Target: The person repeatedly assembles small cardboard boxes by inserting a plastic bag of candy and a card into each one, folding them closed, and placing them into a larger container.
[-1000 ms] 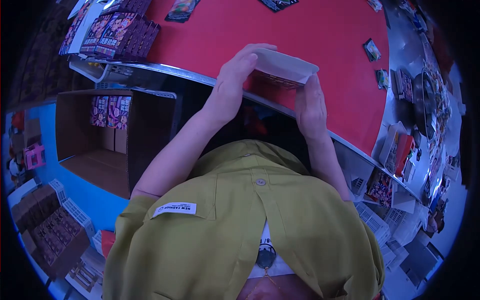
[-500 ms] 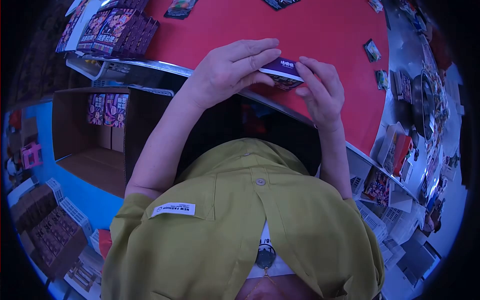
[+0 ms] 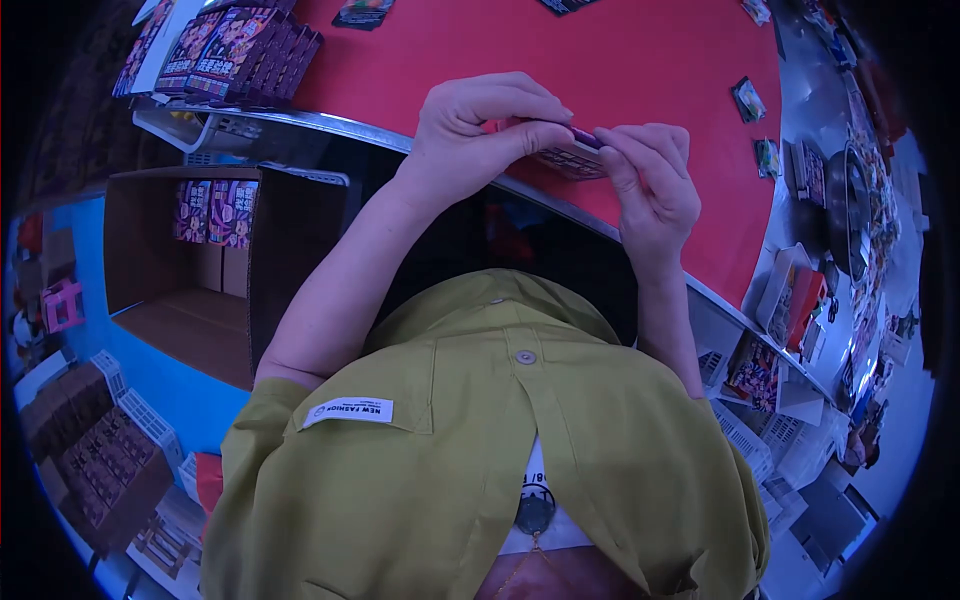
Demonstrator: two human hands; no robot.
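Note:
A small printed box (image 3: 572, 164) with a purple edge is held between my two hands, just over the near edge of the red table. My left hand (image 3: 490, 122) is closed, its thumb and fingers pinching the box's upper left edge. At the upper right end, the thumb and fingers of my right hand (image 3: 652, 180) pinch the purple edge. My fingers hide much of the box's top, and its lower face shows dark print.
Stacked purple printed boxes (image 3: 230, 55) stand on the table's left end. Below them is an open carton (image 3: 180, 315) with printed boxes inside. Small packets (image 3: 747, 100) lie on the red tabletop (image 3: 660, 60) at right. A metal bowl (image 3: 848, 215) stands farther right.
The box's purple top with white lettering faced up before; now only a narrow purple strip shows. My left fingers have closed from stretched out to a pinch, and my right fingers have curled in.

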